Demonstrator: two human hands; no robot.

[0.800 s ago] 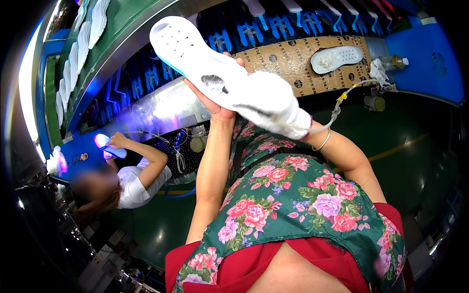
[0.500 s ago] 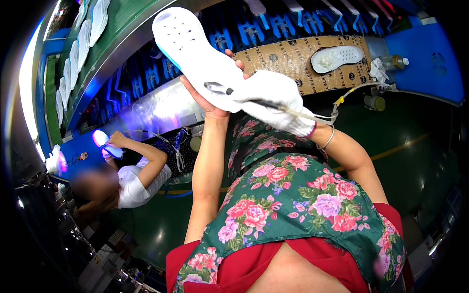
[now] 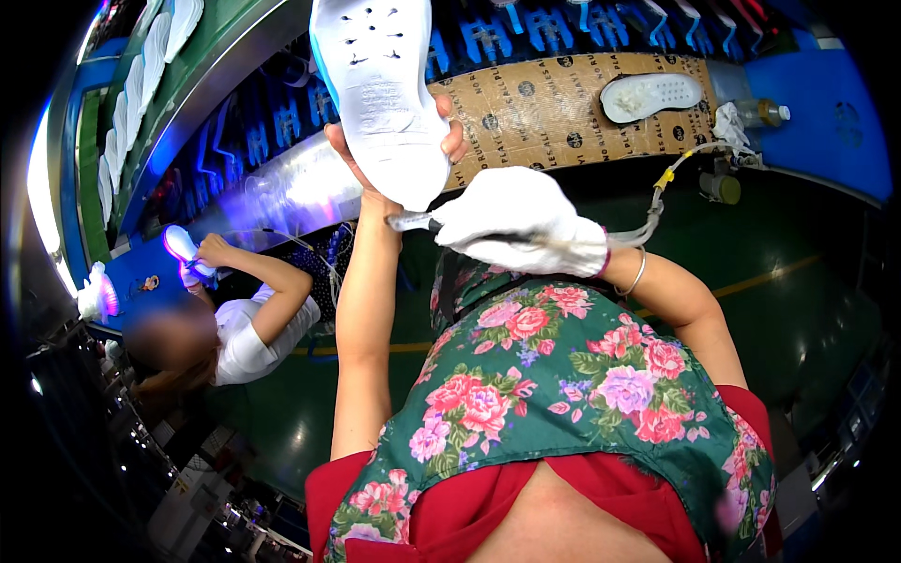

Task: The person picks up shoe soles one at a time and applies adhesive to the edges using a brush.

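Note:
My bare left hand point(image 3: 361, 175) grips a white shoe sole point(image 3: 385, 108) from beneath, thumb along one side and fingertips curled over the other. The sole has small holes at its far end and a blue edge on its left; its near end is rounded. In a white knitted glove, my right hand point(image 3: 526, 214) is closed around a brush point(image 3: 411, 222) with a dark shaft and pale bristles. The bristle tip hangs just below the sole's near end, in front of my left wrist, apart from the sole. A clear tube point(image 3: 649, 223) runs from behind the gloved hand.
Ahead, another sole point(image 3: 650, 98) lies on a cardboard-covered bench point(image 3: 526, 117). A crumpled white cloth point(image 3: 730, 127) and a bottle point(image 3: 762, 114) are at its right end. Blue clamps point(image 3: 483, 38) line the back. A co-worker point(image 3: 267, 328) holds a lit sole at left, near a rack of soles.
The sole has moved up the view and turned more upright. My right hand has drawn the brush off the sole, down and slightly left.

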